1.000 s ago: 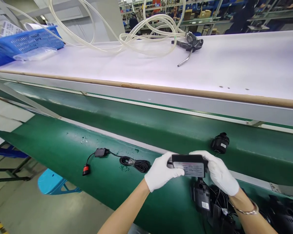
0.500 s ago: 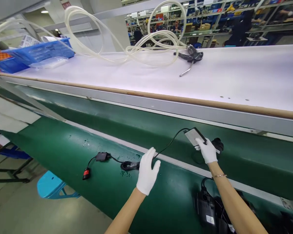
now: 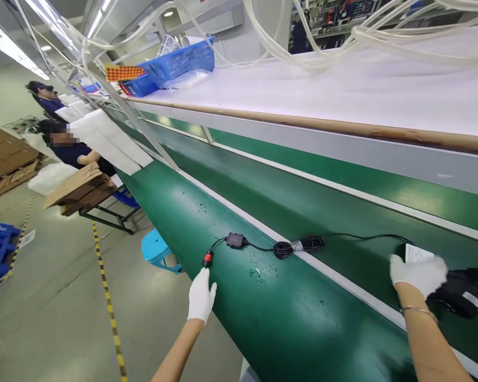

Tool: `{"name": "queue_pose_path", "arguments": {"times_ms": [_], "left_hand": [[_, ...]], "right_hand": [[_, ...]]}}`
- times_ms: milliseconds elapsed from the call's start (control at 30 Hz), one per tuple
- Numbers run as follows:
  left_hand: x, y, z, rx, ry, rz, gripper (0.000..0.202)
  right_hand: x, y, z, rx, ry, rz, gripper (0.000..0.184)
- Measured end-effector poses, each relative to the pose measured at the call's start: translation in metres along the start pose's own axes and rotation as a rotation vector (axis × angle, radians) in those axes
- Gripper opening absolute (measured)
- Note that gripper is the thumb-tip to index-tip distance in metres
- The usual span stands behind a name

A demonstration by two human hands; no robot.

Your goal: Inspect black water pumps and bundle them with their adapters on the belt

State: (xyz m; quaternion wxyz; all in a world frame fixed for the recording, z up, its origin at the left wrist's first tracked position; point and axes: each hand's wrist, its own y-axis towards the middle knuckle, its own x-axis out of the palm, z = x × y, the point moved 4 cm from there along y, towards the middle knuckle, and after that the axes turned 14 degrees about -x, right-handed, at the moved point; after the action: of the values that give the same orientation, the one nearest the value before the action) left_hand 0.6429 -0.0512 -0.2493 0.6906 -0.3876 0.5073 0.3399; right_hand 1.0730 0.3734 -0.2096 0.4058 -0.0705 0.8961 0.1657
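Stool left of left hand. That hand: fingers extended, thumb apart, tips at plug; contact unclear. Box beyond it, rightward. Coil between hands, its cord running to block at right hand. Blurred there; cannot tell whether pinching. Black unit just right.

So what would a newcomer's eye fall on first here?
Probably the white-gloved left hand, fingertips at the red-banded connector by the near edge of the green bench, and the white-gloved right hand over the white-labelled box farther right. Next, likely, the coiled black cable between them, then the bright blue basket on the white shelf, upper left.
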Motion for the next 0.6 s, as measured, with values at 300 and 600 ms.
{"name": "queue_pose_path", "arguments": {"times_ms": [300,600], "left_hand": [[0.006,0.147,0.069,0.162,0.034,-0.313,0.099],[0.035,0.09,0.16,0.182,-0.412,-0.791,0.031]], "right_hand": [[0.203,-0.018,-0.138,-1.089,-0.246,-0.736,0.033],[0.128,0.055,-0.059,-0.961,-0.444,-0.612,0.049]]}}
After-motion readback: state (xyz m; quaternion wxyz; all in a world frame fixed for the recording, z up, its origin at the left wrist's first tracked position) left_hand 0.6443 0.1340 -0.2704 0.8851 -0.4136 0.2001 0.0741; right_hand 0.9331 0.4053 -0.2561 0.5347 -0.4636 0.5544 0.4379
